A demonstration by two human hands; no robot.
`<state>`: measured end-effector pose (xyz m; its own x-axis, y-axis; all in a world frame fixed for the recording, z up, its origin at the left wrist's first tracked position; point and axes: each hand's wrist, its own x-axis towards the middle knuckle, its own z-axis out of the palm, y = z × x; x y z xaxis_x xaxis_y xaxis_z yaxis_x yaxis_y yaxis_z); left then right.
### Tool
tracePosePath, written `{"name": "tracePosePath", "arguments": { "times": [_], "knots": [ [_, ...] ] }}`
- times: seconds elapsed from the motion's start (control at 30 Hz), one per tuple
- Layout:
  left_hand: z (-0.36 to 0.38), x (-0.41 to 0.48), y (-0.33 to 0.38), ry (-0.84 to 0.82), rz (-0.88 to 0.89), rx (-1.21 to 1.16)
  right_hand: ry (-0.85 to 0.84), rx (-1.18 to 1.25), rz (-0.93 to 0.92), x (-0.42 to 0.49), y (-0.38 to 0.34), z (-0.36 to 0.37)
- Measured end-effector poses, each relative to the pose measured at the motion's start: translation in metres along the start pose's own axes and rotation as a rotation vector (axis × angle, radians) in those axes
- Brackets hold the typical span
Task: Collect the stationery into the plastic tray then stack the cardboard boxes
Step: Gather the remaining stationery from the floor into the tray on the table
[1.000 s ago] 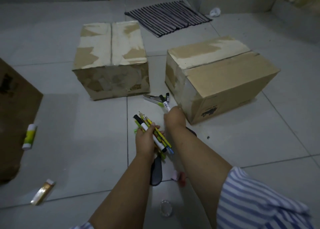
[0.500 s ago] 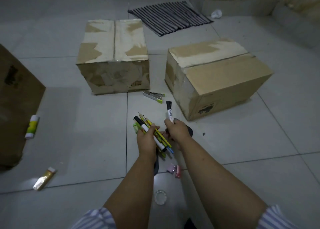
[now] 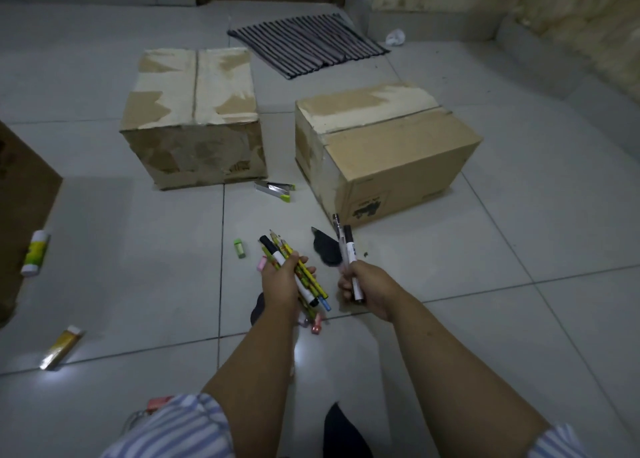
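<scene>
Yellow pencils and a white marker [image 3: 294,277] sit bunched in the left hand [image 3: 282,281], so more fit. The right hand [image 3: 369,289] grips two black-capped pens [image 3: 349,249]. A green stapler [image 3: 275,190] lies between two brown cardboard boxes [image 3: 194,118]. No tray shows.

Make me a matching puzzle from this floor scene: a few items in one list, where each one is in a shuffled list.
Items:
1. bundle of pencils
2. black-capped marker
3. stapler
4. glue stick

Places:
A. on the floor by the far-left box
B. in the left hand
C. on the floor between the two boxes
D. in the right hand

Pairs: 1-B, 2-D, 3-C, 4-A
</scene>
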<state>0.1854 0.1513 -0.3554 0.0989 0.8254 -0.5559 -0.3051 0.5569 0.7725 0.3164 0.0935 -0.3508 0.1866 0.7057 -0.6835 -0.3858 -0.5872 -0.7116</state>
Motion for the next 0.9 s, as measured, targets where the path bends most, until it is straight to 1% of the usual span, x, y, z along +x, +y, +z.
{"name": "tracePosePath", "arguments": {
  "times": [0.1,0.23,0.37,0.47,0.57,0.6,0.67,0.77,0.83,0.9],
  "knots": [
    [0.01,-0.006,-0.008,-0.035,-0.033,0.018,0.033,0.091,-0.066,0.0,0.008,-0.012],
    [0.021,-0.009,-0.018,-0.082,-0.013,0.111,0.112,0.088,-0.196,0.004,0.016,-0.024],
    [0.028,-0.002,-0.025,-0.093,0.0,0.146,0.138,0.129,-0.274,0.011,0.017,-0.031],
    [0.033,0.005,-0.032,-0.071,-0.026,0.109,0.182,0.068,-0.311,0.023,0.018,-0.035],
    [0.043,0.001,-0.029,-0.063,-0.085,-0.002,0.238,0.128,-0.309,0.026,0.014,-0.034],
    [0.046,-0.004,-0.025,-0.065,-0.096,-0.012,0.262,0.143,-0.301,0.021,0.011,-0.033],
    [0.054,-0.017,-0.01,-0.069,-0.11,0.006,0.329,0.097,-0.269,0.006,0.003,-0.031],
    [0.062,-0.048,0.026,-0.077,-0.102,0.116,0.393,0.002,-0.24,-0.034,-0.015,-0.02],
    [0.067,-0.08,0.059,-0.091,-0.09,0.199,0.361,-0.011,-0.244,-0.074,-0.038,-0.011],
    [0.073,-0.116,0.1,-0.128,-0.072,0.286,0.3,-0.099,-0.233,-0.12,-0.071,0.0]
  ]
}}
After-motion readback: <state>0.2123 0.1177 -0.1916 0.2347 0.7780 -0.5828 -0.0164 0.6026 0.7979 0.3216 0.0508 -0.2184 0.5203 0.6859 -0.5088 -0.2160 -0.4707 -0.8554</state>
